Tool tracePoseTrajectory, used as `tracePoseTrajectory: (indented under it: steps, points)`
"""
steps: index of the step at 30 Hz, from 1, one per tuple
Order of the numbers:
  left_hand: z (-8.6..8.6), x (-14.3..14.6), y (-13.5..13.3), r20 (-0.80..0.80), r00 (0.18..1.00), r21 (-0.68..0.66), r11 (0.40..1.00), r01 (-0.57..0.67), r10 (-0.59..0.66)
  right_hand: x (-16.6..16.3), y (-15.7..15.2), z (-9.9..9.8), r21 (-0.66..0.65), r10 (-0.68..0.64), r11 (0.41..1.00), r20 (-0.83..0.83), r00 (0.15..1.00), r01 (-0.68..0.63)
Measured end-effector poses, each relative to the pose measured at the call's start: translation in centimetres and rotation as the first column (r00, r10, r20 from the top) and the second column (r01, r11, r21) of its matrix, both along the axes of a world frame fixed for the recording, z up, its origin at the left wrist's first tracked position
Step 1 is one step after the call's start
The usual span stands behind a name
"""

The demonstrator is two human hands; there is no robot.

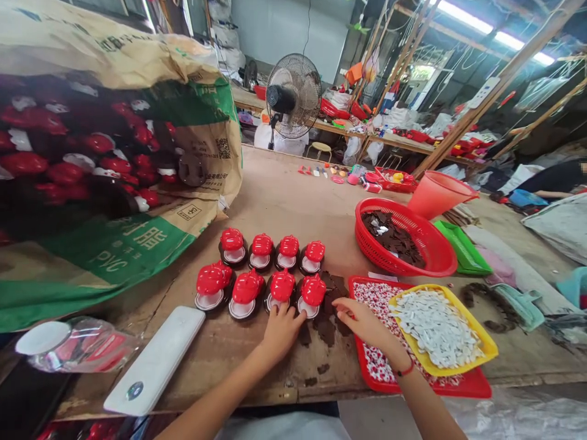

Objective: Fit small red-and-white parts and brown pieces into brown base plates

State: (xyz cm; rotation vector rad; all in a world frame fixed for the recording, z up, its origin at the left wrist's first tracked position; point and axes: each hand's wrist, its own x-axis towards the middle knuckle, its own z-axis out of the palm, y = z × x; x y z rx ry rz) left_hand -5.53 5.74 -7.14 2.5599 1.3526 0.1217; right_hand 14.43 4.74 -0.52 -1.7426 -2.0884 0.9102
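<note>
Two rows of small dark round pieces with glossy red tops and white fronts stand on the table. My left hand is at the near row, with fingertips at the front of one red-topped piece and the thumb by the rightmost one. Its fingers are apart, and it grips nothing that I can see. My right hand hovers at a scatter of flat dark brown pieces, fingers bent and apart. Whether its fingertips touch a brown piece is hard to see.
Right of the hands, a red tray of small red-and-white parts carries a yellow tray of white pieces. Behind is a red basket of brown pieces. On the left are a large sack, a white power bank and a clear bottle.
</note>
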Motion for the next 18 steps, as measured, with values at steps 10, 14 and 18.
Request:
tracePoseTrajectory:
  steps: [10,14,18]
  points:
    - [-0.2,-2.8,0.2,0.282,0.959,-0.009,1.0,0.019,-0.016,-3.2,-4.2,-1.6,-0.03,0.032,0.999,0.0,1.0,-0.032]
    - [1.3,-3.0,-0.5,0.472,0.868,-0.05,0.987,-0.152,0.157,-3.4,-5.8,-1.8,-0.01,-0.057,0.998,-0.12,0.991,0.057]
    - [3.0,-3.2,-2.0,0.633,0.653,-0.16,0.895,-0.416,0.417,-2.9,-6.7,-1.4,0.044,-0.105,0.992,-0.178,0.978,0.114]
